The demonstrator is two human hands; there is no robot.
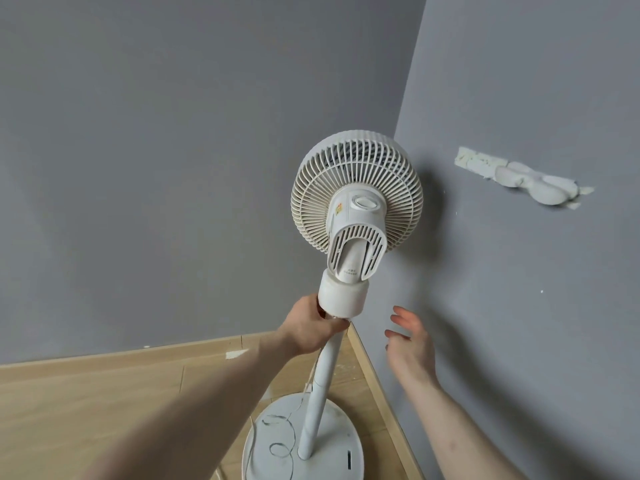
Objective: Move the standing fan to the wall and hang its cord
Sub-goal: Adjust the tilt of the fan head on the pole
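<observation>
Your left hand [311, 327] grips the fan [356, 199] at the top of its pole [320, 386], just under the neck collar; your right hand [412, 341] hovers spread beside it, holding nothing. The fan stands in the wall corner, cord [277, 431] lying loose on its base [332, 434]. It looks top-heavy: keep hold of the stiff pole, not the fragile grille

Left hand [313, 327] gripping fan [356, 192] pole, right hand [410, 344] open, grey wall [138, 133]
</observation>
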